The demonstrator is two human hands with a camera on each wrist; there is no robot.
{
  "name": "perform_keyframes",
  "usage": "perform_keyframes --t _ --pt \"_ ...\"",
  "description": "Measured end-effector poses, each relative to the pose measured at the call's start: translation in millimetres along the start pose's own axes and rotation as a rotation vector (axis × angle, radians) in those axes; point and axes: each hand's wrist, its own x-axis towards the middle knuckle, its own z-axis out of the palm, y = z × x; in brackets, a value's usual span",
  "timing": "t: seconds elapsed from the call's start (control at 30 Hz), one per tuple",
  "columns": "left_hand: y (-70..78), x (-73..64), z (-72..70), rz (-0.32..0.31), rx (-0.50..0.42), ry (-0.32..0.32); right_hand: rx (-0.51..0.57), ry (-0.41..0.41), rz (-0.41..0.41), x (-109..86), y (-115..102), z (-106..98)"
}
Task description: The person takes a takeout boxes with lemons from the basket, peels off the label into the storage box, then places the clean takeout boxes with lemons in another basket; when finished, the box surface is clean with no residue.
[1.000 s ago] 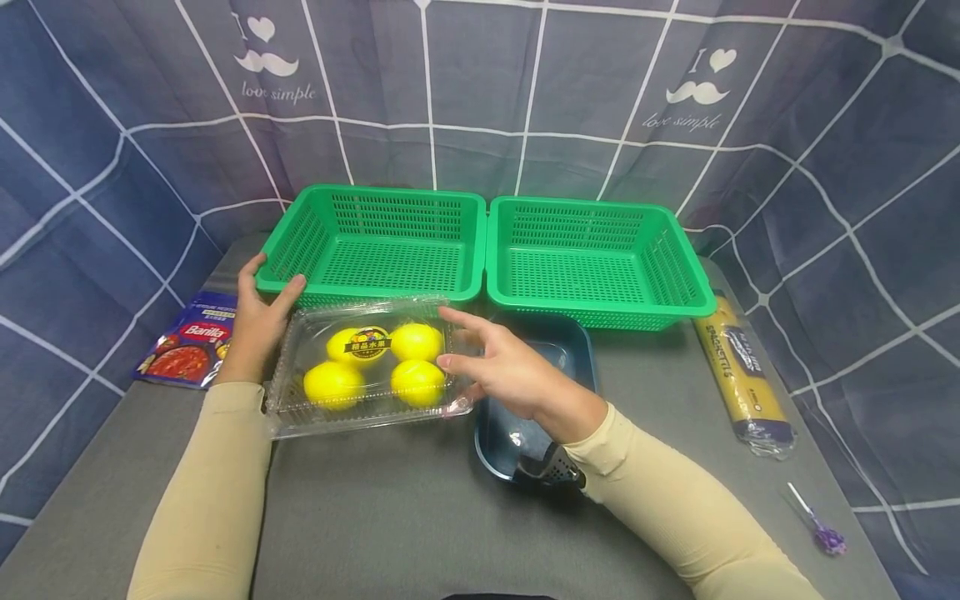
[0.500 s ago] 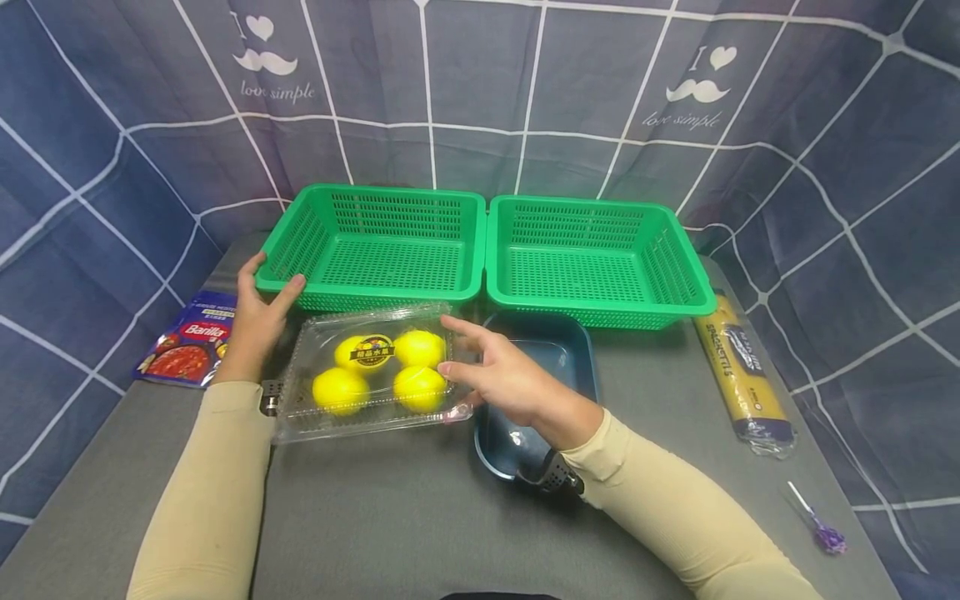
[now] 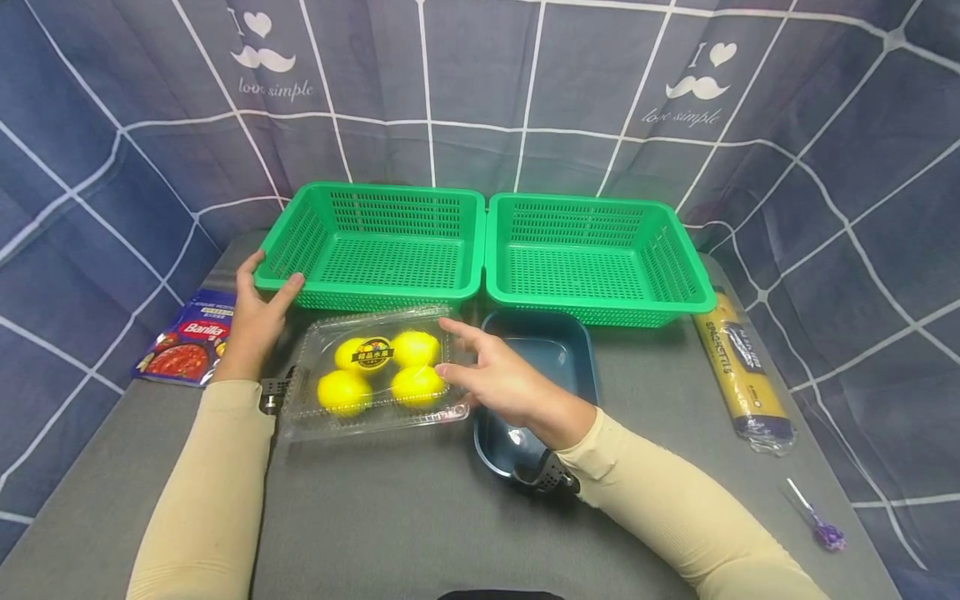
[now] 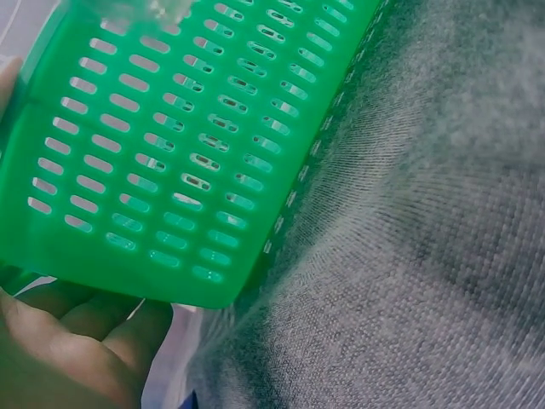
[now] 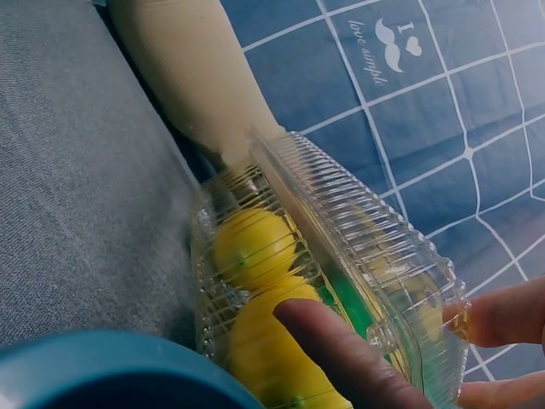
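Observation:
My left hand (image 3: pixel 258 321) grips the near left corner of the left green basket (image 3: pixel 375 292), its thumb at the rim. In the left wrist view its fingers (image 4: pixel 128 341) curl at the end of the slotted basket wall (image 4: pixel 111 264). My right hand (image 3: pixel 502 375) holds a clear plastic clamshell box (image 3: pixel 367 423) by its right end. In the right wrist view the thumb (image 5: pixel 341 349) lies on one side of the box, with other fingers opposite. Several yellow lemons (image 3: pixel 343 392) sit inside under a dark label. The box is tilted, in front of the left basket.
A second green basket (image 3: pixel 592 312) stands beside the first. Below my right wrist lies a dark blue basin (image 3: pixel 517 442), partly covered by the hand. A Barilla pouch (image 3: pixel 183 346) lies left, a spaghetti pack (image 3: pixel 746 375) right, and a purple-headed stick (image 3: pixel 825 529) near right.
The lemon box has shifted slightly right and nearer to me, and the lemons moved with it. My left hand has stayed at the basket corner.

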Motion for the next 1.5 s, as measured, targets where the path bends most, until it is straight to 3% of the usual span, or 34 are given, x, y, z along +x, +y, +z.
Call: perform_keyframes --t 0.53,0.77,0.93,1.1,1.3,1.5 --pt "-6.7 4.6 -1.2 0.006 0.037 -0.013 0.076 0.027 0.054 -0.3 4.8 12.5" --pt "-9.8 7.1 -4.4 -0.012 0.057 -0.021 -0.034 0.019 0.026 1.4 9.2 18.8" --pt "-11.3 10.2 -8.4 -0.024 0.083 -0.049 0.003 0.016 0.027 1.9 10.6 22.1" --pt "-5.3 10.8 -23.1 -0.007 0.142 -0.148 0.017 0.022 0.040 2.4 10.2 23.4" --pt "10.3 1.0 -44.9 0.010 0.336 -0.291 0.027 0.026 0.050 3.3 10.7 23.6" --pt "28.1 -19.6 -46.2 0.016 0.454 -0.466 -0.001 0.034 0.049 3.4 11.4 23.9"
